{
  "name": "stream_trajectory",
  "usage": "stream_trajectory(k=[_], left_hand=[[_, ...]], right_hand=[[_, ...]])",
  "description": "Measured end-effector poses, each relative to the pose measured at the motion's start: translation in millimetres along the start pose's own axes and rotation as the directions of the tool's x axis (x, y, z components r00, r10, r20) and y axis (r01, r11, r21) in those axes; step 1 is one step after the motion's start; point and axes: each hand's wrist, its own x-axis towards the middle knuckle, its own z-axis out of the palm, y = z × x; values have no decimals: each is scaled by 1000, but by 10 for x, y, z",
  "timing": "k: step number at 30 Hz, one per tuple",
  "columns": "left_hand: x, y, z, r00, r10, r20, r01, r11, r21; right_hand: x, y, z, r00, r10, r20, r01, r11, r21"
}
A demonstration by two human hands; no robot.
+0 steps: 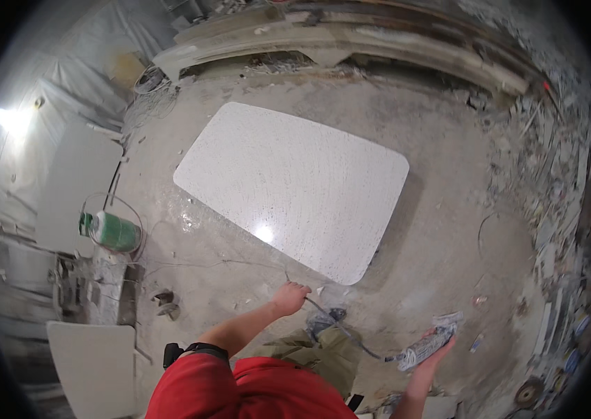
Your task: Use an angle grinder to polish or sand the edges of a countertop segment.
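Note:
My left hand (291,299) is closed around the dark power cord (343,328), which runs down to the right. At the cord's end is a dust-coated angle grinder (425,347), by its shape. My right hand (442,349) grips the grinder's body from the right side, low in the view. Beyond both hands lies a white speckled slab (295,185) with rounded corners, set at an angle. It casts a shadow on the floor along its right edge, and light glares on its near side.
Dusty concrete floor (449,258) surrounds the slab. A green and white canister (117,232) stands at left, near pale panels (96,366). Long dusty beams (351,45) lie along the back. Rubble (554,174) fills the right side. Plastic sheeting (79,91) hangs at the far left.

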Motion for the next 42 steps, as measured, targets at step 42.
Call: stream_trajectory(k=[42], left_hand=[[3208,2462,-1321,763,-625,-167,423,677,-602]], right_hand=[[4241,-2415,4220,884,426,193,-230,756,-613]])
